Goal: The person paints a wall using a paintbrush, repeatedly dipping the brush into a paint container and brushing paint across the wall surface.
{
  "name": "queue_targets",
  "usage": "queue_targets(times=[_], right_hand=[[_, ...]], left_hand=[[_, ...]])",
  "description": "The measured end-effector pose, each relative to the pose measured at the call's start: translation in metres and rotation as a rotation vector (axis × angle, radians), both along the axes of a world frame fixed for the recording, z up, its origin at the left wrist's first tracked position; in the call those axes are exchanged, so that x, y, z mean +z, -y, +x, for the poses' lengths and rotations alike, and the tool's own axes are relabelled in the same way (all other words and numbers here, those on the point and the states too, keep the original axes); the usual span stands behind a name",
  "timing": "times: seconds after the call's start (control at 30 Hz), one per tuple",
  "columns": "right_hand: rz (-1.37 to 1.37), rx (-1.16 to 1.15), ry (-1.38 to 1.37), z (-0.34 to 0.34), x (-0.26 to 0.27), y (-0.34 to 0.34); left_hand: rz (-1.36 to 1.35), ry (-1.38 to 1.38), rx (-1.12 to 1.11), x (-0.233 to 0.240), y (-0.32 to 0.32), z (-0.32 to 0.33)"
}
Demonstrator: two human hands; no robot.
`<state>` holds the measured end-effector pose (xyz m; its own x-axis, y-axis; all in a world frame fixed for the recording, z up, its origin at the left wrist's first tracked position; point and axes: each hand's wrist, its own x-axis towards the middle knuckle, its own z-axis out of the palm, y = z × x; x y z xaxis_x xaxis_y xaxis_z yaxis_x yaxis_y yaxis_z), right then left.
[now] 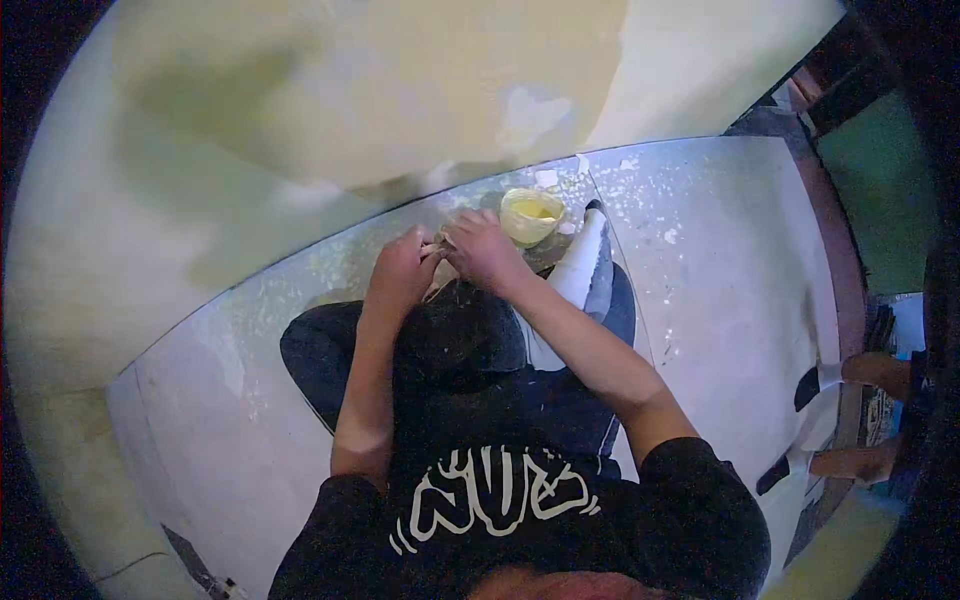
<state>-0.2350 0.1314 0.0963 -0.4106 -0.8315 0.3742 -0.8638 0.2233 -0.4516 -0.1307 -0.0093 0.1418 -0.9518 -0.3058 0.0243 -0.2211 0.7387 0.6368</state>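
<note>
My left hand [399,268] and my right hand [486,251] meet in front of my lap. Pinched between their fingers is a small pale object [432,250]; the fingers hide most of it, so I cannot tell what it is. Just beyond and to the right of my right hand, a pale yellow bowl [510,219] with an uneven rim stands on the floor. It has something yellowish inside. I sit with folded legs in dark trousers, and one foot in a white sock with a dark toe [576,262] points forward beside the bowl.
A pale wall [300,135] with discoloured patches rises close ahead. White flecks and scraps [547,178] litter the smooth floor [720,247] near its base. At the right, another person's legs [874,377] and socked feet [807,388] are visible. A thin cable [131,564] lies lower left.
</note>
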Motion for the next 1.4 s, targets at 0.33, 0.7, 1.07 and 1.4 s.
queue_targets(times=[0.33,0.7,1.07,1.4], right_hand=[[-0.388,-0.330,-0.089,-0.056,0.052,-0.036],[-0.648,-0.438,0.079,-0.094,0.051,-0.080],[-0.250,-0.238,0.166,-0.105,0.037,-0.082],[-0.106,-0.252,0.163,-0.106,0.034,-0.080]], left_hand=[[0.149,-0.083,0.306,-0.046,0.063,-0.005],[0.203,0.254,0.161,-0.106,0.062,-0.015],[0.363,0.472,0.184,-0.097,0.061,-0.025],[0.322,0.389,0.144,-0.113,0.063,-0.020]])
